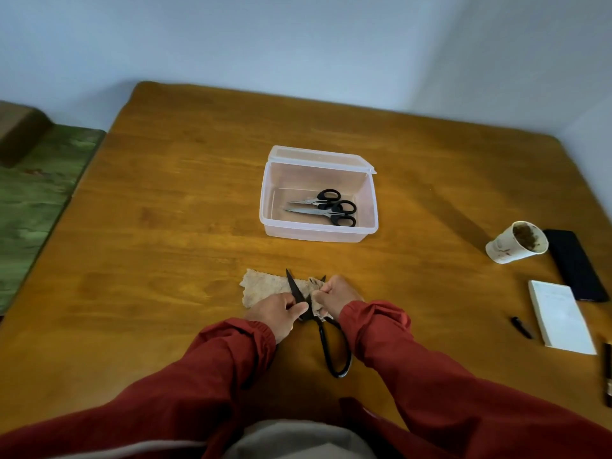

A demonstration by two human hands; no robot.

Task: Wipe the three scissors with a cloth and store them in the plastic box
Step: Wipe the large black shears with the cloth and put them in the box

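No text can be read — the paper cup (505,249) bears only blurred reddish marks.

The bench (165,226) is varnished wood with a soft gloss and visible grain, and the plastic box (311,234) at the frame's centre is smooth, milky and translucent. The two smaller scissors (328,215) inside it have bright polished metal blades and glossy black plastic loops, while the large scissors (293,288) at lower centre are dark metal throughout, dull on the blades. The cloth (265,286) under them is a coarse, matt beige weave; at right, the cup (506,246) and notepad (559,318) look like matt white paper.
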